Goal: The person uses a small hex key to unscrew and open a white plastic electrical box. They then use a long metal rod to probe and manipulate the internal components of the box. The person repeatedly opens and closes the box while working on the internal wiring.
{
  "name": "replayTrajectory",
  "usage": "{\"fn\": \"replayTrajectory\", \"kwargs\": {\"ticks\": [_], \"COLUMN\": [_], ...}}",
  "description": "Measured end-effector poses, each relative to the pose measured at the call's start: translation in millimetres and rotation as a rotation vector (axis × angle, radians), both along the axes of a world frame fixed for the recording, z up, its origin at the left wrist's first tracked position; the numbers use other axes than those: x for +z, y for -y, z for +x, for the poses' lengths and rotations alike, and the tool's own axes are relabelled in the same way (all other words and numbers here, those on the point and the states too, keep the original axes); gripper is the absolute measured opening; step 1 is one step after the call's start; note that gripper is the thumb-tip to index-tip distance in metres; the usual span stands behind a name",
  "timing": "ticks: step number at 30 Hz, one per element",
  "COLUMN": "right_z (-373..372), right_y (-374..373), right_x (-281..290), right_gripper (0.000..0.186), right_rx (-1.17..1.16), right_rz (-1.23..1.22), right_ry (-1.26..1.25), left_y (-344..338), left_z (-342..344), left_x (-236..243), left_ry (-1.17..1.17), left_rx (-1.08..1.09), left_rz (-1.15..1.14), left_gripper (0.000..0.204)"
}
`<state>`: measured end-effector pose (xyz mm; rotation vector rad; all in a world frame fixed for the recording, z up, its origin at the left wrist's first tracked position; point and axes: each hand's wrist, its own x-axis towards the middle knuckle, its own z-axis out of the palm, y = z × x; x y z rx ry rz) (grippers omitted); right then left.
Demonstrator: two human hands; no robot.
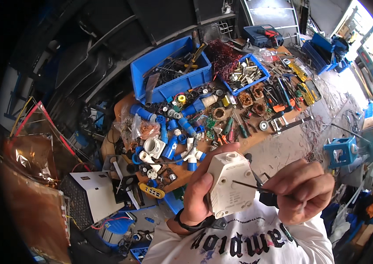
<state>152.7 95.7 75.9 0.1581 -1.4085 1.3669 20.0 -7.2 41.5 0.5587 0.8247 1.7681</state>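
Observation:
My left hand grips a white plastic housing upright in front of my chest, fingers wrapped round its left side and back. The housing has a round boss on top, several holes near its corners and faint raised markings. My right hand is closed on a thin black rod-like tool, whose tip lies over the housing's face, just right of one hole; whether it touches is unclear. A second dark piece shows behind it at the housing's right edge, too hidden to name.
Beyond my hands a cluttered wooden bench holds blue and white fittings, hand tools, a blue bin and a smaller crate of metal parts. A laptop-like panel lies at left; a blue plastic object stands at right.

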Motion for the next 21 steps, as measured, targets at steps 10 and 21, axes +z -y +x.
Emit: {"fn": "replayTrajectory", "kwargs": {"ticks": [10, 21], "right_z": [-3, -7], "right_y": [0, -1], "right_x": [5, 12], "right_gripper": [0.01, 0.003], "right_rx": [0.082, 0.01], "right_rz": [0.076, 0.262], "right_ry": [0.078, 0.261], "left_y": [-2, -3], "left_z": [-8, -16], "left_x": [7, 5], "left_ry": [-0.068, -0.105], "left_rx": [0.004, 0.025], "left_rz": [0.009, -0.027], "left_gripper": [0.072, 0.072]}}
